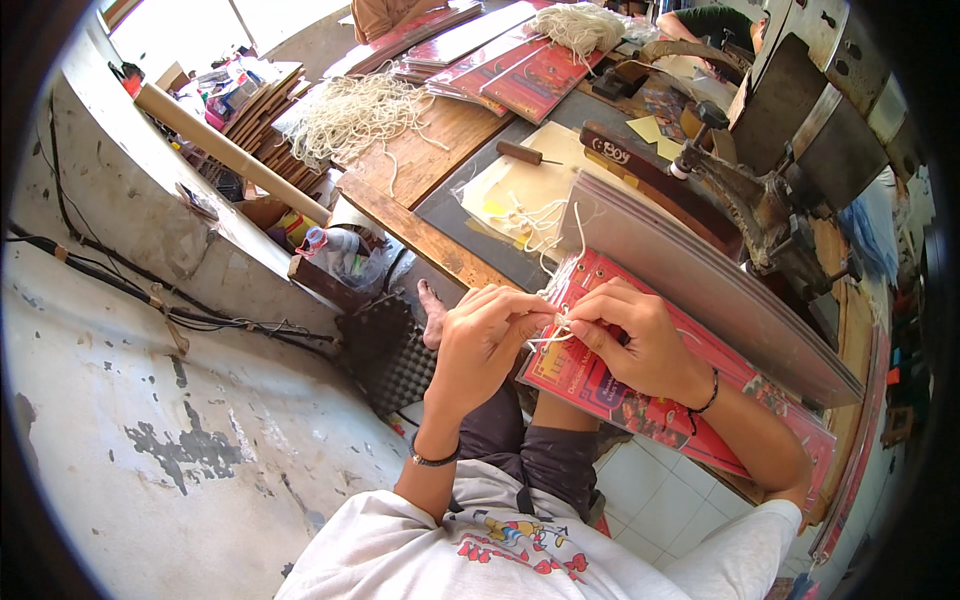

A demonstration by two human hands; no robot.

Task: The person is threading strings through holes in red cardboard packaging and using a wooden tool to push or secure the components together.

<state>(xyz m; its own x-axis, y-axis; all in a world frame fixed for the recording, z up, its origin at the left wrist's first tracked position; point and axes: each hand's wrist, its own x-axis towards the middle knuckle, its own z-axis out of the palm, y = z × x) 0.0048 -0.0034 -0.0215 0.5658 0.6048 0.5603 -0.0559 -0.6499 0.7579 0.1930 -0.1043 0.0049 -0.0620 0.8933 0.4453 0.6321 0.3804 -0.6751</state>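
Both of my hands meet over the near left corner of a stack of red printed cards (640, 385), which lies at the table's edge. My left hand (492, 335) pinches a white cord (548, 338) between thumb and fingertips. Just beside it, my right hand (640, 330) also pinches the cord, and the fingertips nearly touch. The cord forms a small knot or loop there, partly hidden by my fingers. More white cords run along the cards' left edge, where metal-ringed holes (600, 270) show.
Behind the cards leans a stack of grey boards (700, 280). An awl (520, 153) with a wooden handle lies on cream sheets (500, 195). A pile of white cords (355, 115) sits farther left. A metal machine (750, 190) stands at right. Another person's arm (680, 28) shows at the far edge.
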